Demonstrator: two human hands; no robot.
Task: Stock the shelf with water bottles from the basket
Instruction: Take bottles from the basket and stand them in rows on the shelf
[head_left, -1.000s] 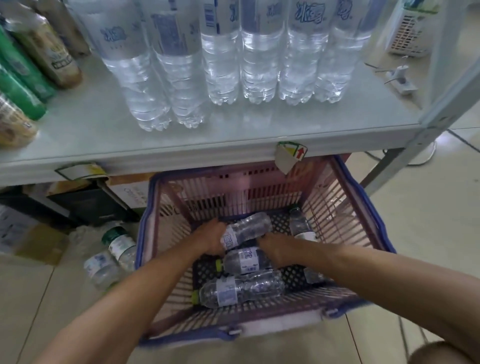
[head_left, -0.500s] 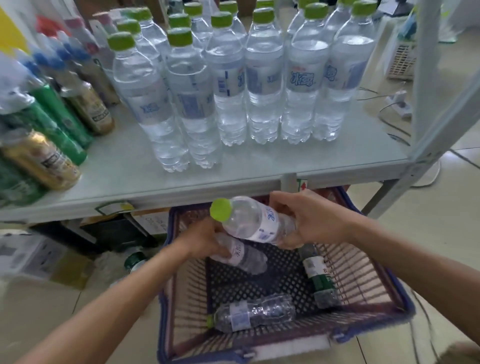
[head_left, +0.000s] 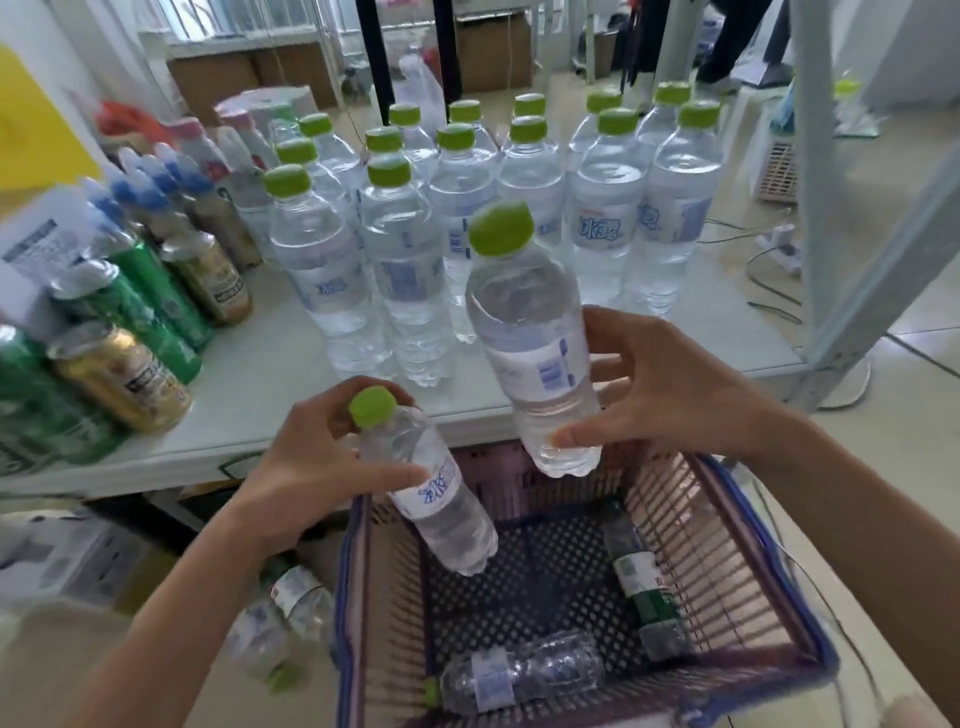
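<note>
My right grip (head_left: 670, 384) grasps a water bottle (head_left: 535, 353) by its lower half. My thumb lies across the front near the base and my fingers curl round the far side by the label. The bottle stands almost upright, cap toward me, in the air over the front edge of the shelf (head_left: 249, 374) and the far rim of the basket (head_left: 727, 525).

My left grip (head_left: 311, 462) grasps a second water bottle (head_left: 441, 509) near its shoulder, with the thumb across the body just above the label. This one is tilted: its cap leans up and left by my fingers, and its base points down into the basket.

Both bottles are clear ribbed plastic, full of water, with lime-green caps and white labels printed in blue.

On the shelf behind them, matching bottles stand in upright rows (head_left: 467, 208). Green and gold cans (head_left: 119, 374) sit to their left. In the basket a clear bottle (head_left: 519, 670) lies on its side near me, with a green-labelled bottle (head_left: 644, 587) to its right.
</note>
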